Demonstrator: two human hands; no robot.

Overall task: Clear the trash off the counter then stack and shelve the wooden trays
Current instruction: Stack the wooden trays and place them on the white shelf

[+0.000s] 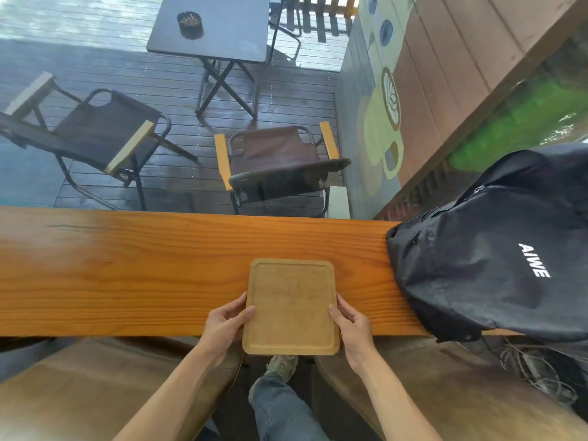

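One wooden tray (290, 305) was in view, a rounded rectangle with a shallow raised rim, lying face up and level on the bench (127, 268). Its long axis ran from near to far, the far short edge pointing out toward the deck and the near short edge overhanging the bench's near edge. Two hands gripped it by its long sides, toward the near end: the left hand (224, 323) curled round the left edge with the thumb on top of the rim, and the right hand (351, 324) did the same on the right edge. One black backpack (496, 249) with white lettering lay on the right end of the bench, near the tray but apart from it. Beyond the bench, on the dark planked deck, stood two folding chairs with wooden armrests, one (105, 135) at the left and one (276, 160) straight ahead, and one small dark folding table (229, 33) farther off. A single dark round ashtray (190, 24) sat on that table.
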